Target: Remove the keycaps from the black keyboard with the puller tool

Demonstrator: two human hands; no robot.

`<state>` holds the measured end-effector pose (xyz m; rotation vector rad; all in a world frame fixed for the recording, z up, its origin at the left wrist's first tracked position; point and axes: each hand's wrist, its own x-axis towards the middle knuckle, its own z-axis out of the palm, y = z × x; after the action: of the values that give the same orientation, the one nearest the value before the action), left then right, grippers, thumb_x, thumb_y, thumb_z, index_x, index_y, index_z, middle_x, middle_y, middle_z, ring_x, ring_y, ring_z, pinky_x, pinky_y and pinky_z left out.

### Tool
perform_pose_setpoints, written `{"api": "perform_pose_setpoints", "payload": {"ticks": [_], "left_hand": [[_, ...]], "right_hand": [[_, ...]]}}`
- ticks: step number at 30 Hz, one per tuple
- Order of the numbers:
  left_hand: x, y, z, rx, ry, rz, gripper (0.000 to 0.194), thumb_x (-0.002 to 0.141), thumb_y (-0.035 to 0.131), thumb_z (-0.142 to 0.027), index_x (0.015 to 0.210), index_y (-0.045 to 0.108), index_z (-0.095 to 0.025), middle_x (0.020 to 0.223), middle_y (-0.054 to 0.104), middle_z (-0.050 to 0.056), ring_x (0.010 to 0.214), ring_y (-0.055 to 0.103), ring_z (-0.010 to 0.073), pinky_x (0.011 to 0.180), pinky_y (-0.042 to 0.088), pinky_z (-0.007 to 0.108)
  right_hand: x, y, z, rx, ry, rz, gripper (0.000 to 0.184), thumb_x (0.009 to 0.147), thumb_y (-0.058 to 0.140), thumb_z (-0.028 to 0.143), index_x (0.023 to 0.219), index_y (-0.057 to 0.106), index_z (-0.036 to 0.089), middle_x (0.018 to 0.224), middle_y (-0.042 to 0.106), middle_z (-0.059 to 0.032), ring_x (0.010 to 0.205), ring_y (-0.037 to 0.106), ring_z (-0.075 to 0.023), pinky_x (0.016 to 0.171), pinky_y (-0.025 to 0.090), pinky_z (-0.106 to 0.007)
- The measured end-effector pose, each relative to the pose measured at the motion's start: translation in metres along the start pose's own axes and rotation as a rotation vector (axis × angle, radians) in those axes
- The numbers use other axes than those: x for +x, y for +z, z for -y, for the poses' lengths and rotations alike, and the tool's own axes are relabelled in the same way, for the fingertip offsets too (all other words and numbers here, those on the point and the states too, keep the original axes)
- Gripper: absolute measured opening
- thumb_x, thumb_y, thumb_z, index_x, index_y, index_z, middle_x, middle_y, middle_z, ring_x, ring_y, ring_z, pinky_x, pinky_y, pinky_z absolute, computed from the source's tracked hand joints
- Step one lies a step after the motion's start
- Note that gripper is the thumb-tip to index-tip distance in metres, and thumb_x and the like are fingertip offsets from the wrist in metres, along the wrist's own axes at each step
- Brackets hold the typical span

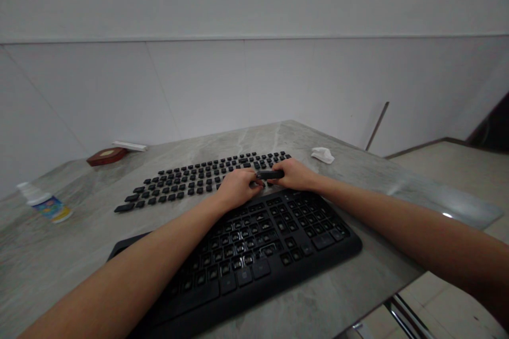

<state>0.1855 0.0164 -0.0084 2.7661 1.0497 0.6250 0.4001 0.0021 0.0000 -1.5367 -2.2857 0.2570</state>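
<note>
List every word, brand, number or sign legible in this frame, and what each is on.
None can be read.
White-capped bottle: coloured label, too blurred.
Loose keycaps: any characters too small.
Keyboard: faint marks on some fitted keys, too small.
Reddish-brown object: pale patch on top, no text discernible.

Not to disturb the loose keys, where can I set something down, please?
Bare tabletop shows between the bottle and the loose keys, and between the crumpled tissue and right forearm. Crowded: the middle, where left hand and right hand meet between loose keys and keyboard.
</note>
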Motion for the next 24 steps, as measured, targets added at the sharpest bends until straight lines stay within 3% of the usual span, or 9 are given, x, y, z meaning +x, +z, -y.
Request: {"api": "perform_pose_setpoints", "payload": {"ticks": [10, 18, 21, 24], "left_hand": [[0.000, -0.001, 0.000, -0.002, 0.018, 0.002, 0.017, 0.082, 0.062, -0.021, 0.090, 0.078, -0.021, 0.093, 0.073, 0.005, 0.086, 0.067, 0.0191, 0.080, 0.052, 0.029], [-0.001, -0.004, -0.001, -0.014, 0.052, 0.015, 0.015, 0.084, 0.063, -0.019, 0.088, 0.076, -0.022, 0.096, 0.073, 0.004, 0.087, 0.067, 0.0181, 0.083, 0.052, 0.030], [-0.002, -0.004, -0.002, -0.020, 0.056, 0.012, 0.014, 0.084, 0.063, -0.019, 0.088, 0.076, -0.022, 0.096, 0.073, 0.003, 0.088, 0.068, 0.0182, 0.084, 0.052, 0.031], [-0.002, -0.004, -0.002, -0.026, 0.064, 0.014, 0.014, 0.084, 0.064, -0.017, 0.088, 0.076, -0.021, 0.095, 0.073, 0.003, 0.086, 0.068, 0.0173, 0.082, 0.052, 0.030]], "right_hand": [[-0.003, -0.001, 0.003, 0.128, -0.032, -0.038, 0.013, 0.078, 0.068, 0.023, 0.066, 0.066, 0.016, 0.057, 0.054, 0.0013, 0.056, 0.044, -0.0113, 0.057, 0.025, -0.027], [-0.005, -0.010, 0.004, 0.488, -0.047, -0.174, 0.037, 0.077, 0.056, 0.036, 0.051, 0.035, 0.021, 0.051, 0.029, 0.0055, 0.052, 0.028, -0.0096, 0.052, 0.020, -0.027], [-0.012, -0.018, 0.010, 0.705, -0.110, -0.093, 0.038, 0.075, 0.048, 0.042, 0.051, 0.025, 0.024, 0.047, 0.024, 0.0062, 0.046, 0.024, -0.0091, 0.048, 0.021, -0.026], [-0.026, -0.027, 0.019, 0.890, -0.207, 0.097, 0.039, 0.073, 0.045, 0.044, 0.048, 0.022, 0.025, 0.042, 0.025, 0.0056, 0.042, 0.026, -0.0096, 0.045, 0.026, -0.027]]}}
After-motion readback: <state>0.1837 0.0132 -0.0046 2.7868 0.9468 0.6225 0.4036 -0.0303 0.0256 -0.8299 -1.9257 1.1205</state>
